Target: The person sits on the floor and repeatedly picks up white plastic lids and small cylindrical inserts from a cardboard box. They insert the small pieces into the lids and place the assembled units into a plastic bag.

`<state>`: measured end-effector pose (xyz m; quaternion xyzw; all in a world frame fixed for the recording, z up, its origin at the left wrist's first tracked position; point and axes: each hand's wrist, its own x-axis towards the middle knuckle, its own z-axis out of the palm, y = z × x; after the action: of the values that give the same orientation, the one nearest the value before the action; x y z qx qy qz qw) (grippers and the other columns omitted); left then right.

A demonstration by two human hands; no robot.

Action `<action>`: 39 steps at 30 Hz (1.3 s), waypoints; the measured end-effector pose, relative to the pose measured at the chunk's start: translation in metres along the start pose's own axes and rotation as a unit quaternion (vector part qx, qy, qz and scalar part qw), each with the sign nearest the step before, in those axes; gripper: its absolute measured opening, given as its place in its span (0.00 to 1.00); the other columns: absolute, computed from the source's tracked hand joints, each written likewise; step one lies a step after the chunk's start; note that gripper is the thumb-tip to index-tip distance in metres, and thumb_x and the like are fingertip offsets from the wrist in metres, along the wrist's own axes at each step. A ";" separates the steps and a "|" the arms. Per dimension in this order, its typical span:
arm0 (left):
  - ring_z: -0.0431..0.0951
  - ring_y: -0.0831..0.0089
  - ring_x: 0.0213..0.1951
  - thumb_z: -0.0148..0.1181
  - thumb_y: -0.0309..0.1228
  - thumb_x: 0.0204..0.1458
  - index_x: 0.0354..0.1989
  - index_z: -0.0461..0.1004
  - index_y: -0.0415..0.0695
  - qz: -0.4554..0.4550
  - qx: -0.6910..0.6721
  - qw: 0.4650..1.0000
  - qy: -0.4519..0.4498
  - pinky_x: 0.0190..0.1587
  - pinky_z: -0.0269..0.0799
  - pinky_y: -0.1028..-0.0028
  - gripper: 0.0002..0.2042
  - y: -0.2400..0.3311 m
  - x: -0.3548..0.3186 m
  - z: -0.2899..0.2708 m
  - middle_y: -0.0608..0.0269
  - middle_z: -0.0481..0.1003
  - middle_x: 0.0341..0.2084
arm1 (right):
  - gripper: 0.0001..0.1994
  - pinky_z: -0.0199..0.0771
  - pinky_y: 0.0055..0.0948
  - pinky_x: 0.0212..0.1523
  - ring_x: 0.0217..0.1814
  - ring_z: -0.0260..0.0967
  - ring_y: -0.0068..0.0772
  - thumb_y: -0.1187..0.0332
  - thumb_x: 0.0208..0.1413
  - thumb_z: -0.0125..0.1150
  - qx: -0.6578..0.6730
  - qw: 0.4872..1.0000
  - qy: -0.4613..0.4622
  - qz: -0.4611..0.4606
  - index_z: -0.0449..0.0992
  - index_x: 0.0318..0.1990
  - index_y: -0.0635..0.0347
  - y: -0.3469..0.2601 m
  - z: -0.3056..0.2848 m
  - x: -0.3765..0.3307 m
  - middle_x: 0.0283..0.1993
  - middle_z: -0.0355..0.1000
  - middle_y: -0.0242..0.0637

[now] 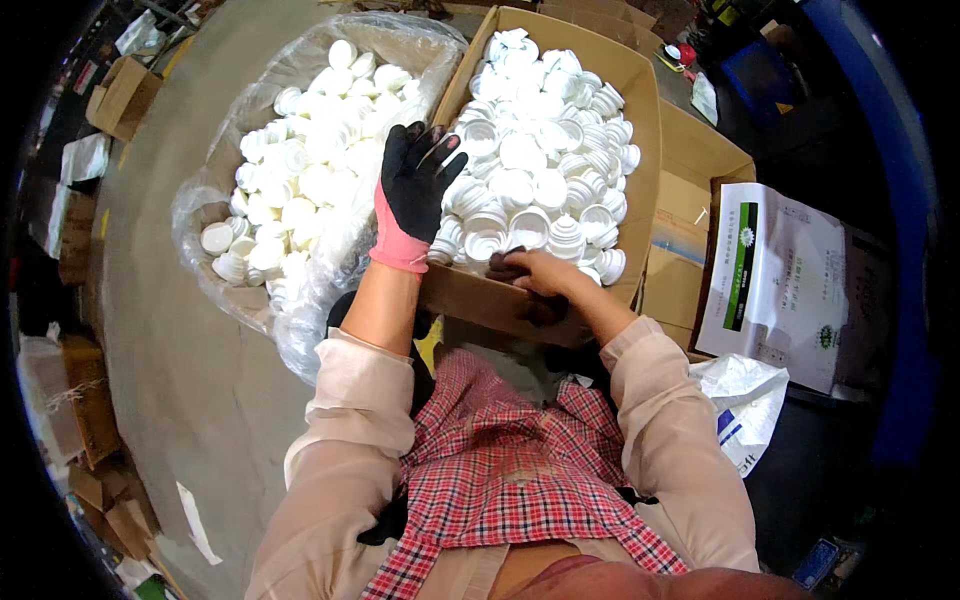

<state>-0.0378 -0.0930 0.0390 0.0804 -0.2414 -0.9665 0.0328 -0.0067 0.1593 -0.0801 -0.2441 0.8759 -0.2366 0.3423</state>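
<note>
My left hand point(418, 190), in a pink glove with black palm and fingers, is open with its fingers spread. It hovers by the left wall of a cardboard box point(640, 130), holding nothing. That box is heaped with white round ribbed plastic caps point(535, 150). At the box's near wall, my right hand point(535, 278) is curled over the top edge; its fingers look dark and are partly in shadow. Left of the box, a box lined with a clear plastic bag point(215, 190) holds more caps point(310, 150), slightly creamier in tone.
To the right, a flattened carton point(685, 205) lies beside a white printed sheet or box point(790, 285). A white plastic sack point(745, 400) sits close to my right arm. Cardboard boxes point(122, 97) line the far left side of the grey floor point(170, 350), with a paper strip point(198, 522) on it.
</note>
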 end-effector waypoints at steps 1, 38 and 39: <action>0.72 0.48 0.53 0.51 0.46 0.60 0.49 0.71 0.40 -0.006 0.011 1.000 -0.001 0.58 0.67 0.48 0.20 -0.002 0.003 0.002 0.47 0.74 0.47 | 0.24 0.71 0.42 0.50 0.52 0.70 0.53 0.69 0.46 0.66 -0.019 0.999 -0.047 -0.014 0.73 0.54 0.49 0.011 0.007 0.006 0.49 0.73 0.50; 0.77 0.58 0.47 0.45 0.36 0.64 0.54 0.66 0.37 0.080 0.193 0.978 -0.003 0.52 0.74 0.61 0.17 0.003 -0.007 0.026 0.49 0.73 0.47 | 0.37 0.62 0.47 0.60 0.64 0.58 0.57 0.52 0.46 0.70 0.045 0.940 0.329 0.076 0.64 0.61 0.61 0.033 -0.083 0.092 0.62 0.59 0.60; 0.77 0.58 0.47 0.45 0.35 0.64 0.54 0.65 0.37 0.089 0.197 0.976 0.006 0.52 0.74 0.61 0.17 0.007 -0.007 0.026 0.50 0.73 0.47 | 0.39 0.61 0.51 0.60 0.65 0.55 0.58 0.49 0.45 0.70 -0.001 0.937 0.332 0.109 0.64 0.61 0.61 0.033 -0.088 0.104 0.64 0.57 0.59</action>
<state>-0.0350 -0.0868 0.0664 0.0691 -0.4334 -0.8925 0.1040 -0.1451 0.1451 -0.0921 -0.0548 0.9612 -0.2648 0.0554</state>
